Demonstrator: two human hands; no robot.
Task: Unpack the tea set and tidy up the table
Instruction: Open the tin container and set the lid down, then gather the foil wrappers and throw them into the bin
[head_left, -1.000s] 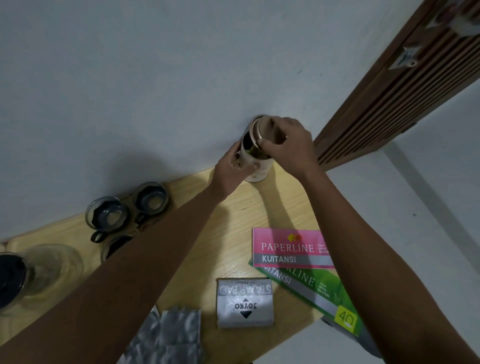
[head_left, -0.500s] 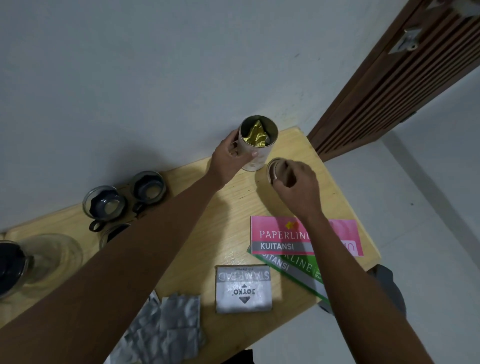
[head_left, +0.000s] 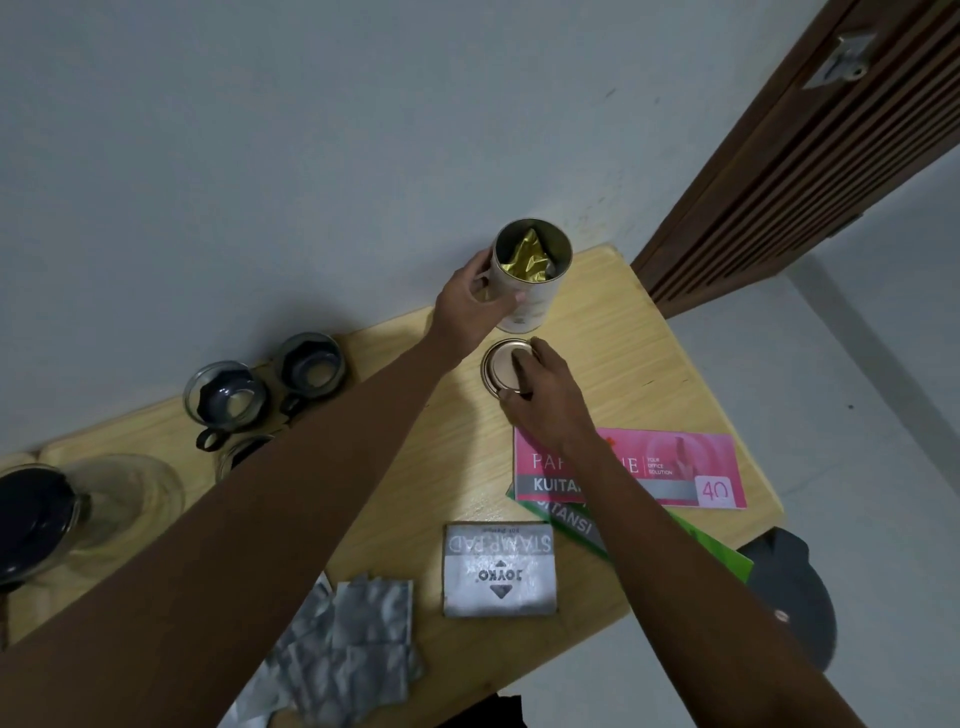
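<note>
Tin: an open cylindrical tin (head_left: 527, 291) is stood upright on the far part of the wooden table (head_left: 649, 364), close to the wall; a crumpled gold foil packet (head_left: 529, 254) is seen inside it.
Left hand: the left hand (head_left: 470, 306) is wrapped around the tin's side, with the thumb laid on the near face and the fingers curled round the far side.
Lid: a round metal lid (head_left: 504, 366) is laid flat on the table just in front of the tin, apart from it.
Right hand: the right hand (head_left: 545, 395) is placed over the lid's right edge, its curled fingertips and thumb set against the rim; the lid is pinched at its edge.
Cups: two glass cups with dark holders (head_left: 226, 402) (head_left: 310, 364) are set side by side near the wall on the left; a third is largely hidden behind the left forearm.
Teapot: a glass teapot with a dark lid (head_left: 31, 519) is found at the left edge of the table.
Foil sheets: crumpled silver foil sheets (head_left: 358, 644) are spread at the near edge.
Stamp pad: a grey box marked JOYKO STAMP PAD (head_left: 500, 569) is laid near the front.
Receipt books: a pink PAPERLINE book (head_left: 670, 467) is laid over a green one (head_left: 711, 551), to the right of the stamp pad.
</note>
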